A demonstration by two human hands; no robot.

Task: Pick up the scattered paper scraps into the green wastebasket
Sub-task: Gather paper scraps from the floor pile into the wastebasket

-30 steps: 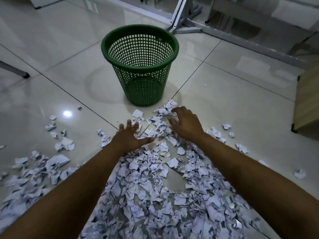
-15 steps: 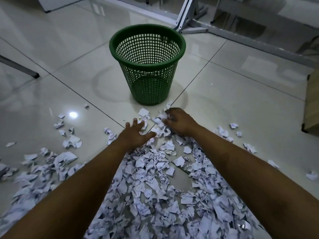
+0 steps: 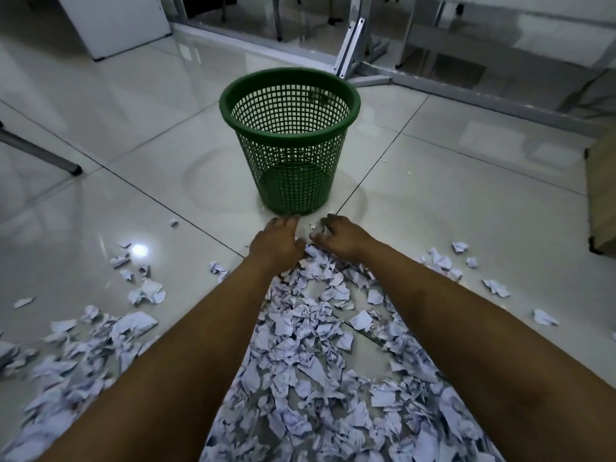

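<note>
The green wastebasket (image 3: 289, 141) is seen upright on the tiled floor (image 3: 450, 201), at 12 o'clock from the hands, with its base just beyond the fingertips. The left hand (image 3: 275, 243) is laid palm down on the floor, its fingers (image 3: 287, 222) extended and close together. The right hand (image 3: 340, 235) is placed just beside it at 3 o'clock, its fingers curled over some paper scraps (image 3: 313, 335); whether scraps are really held cannot be told. The main heap of scraps is spread at 6 o'clock between the forearms, and smaller groups are scattered at 8 and 4 o'clock.
</note>
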